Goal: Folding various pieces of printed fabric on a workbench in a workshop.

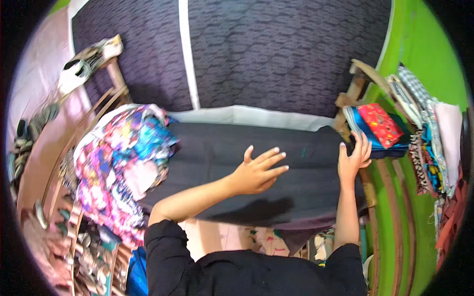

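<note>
A dark cloth [222,148] is spread out in front of me, with a small green mark on its right half. Over the middle of it hovers my left hand [259,172], fingers spread and nothing held; its shadow falls on the cloth below. My right hand [353,158] is at the cloth's right end, thumb and fingers apart, beside a stack of folded fabrics [380,126] with a red patterned piece on top. Whether its fingertips touch the cloth cannot be made out. On the left lies a heap of multicoloured printed fabric [123,158].
Wooden slatted racks [395,207] stand on both sides. More fabrics [434,138] hang at the right by a green wall. A large dark patterned curtain [286,54] with a white stripe fills the far side. Assorted small items [91,251] crowd the lower left shelves.
</note>
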`<state>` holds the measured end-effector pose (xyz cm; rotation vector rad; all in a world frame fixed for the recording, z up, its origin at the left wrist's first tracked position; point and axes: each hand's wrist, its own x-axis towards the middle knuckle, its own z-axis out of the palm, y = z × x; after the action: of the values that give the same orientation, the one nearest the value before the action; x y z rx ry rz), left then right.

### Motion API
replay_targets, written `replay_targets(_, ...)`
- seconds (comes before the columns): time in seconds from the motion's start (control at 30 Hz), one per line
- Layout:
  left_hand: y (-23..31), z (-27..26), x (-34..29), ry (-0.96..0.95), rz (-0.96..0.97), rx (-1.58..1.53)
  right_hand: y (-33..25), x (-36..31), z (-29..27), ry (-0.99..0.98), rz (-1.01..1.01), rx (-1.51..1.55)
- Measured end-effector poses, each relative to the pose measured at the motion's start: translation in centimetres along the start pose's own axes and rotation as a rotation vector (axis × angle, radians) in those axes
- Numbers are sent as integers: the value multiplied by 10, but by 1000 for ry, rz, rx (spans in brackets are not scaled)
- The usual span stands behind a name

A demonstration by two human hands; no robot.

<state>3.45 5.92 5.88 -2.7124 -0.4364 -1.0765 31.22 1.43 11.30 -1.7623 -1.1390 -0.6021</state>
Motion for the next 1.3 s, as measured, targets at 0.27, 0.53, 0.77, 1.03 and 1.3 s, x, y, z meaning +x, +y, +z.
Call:
replay_targets(0.27, -14, -142, -142, 18, -394, 274, -184, -145, 36, -226, -33, 454)
replay_targets(0.53, -61, -253, -333, 341, -1047, 589, -293, -255, 28, -422, -113, 655)
replay_targets(0.77, -67, -274, -444, 406, -1186, 707, -338, -300, 21, -530, -234, 766)
replay_targets(1.03, 4, -277, -345, 800, -1216, 301, -371, -325, 18, -887, -74, 970)
replay_targets(1.3, 75, -233, -338, 557, -1159, -22, -420, -352, 24, -1565, 361, 1469)
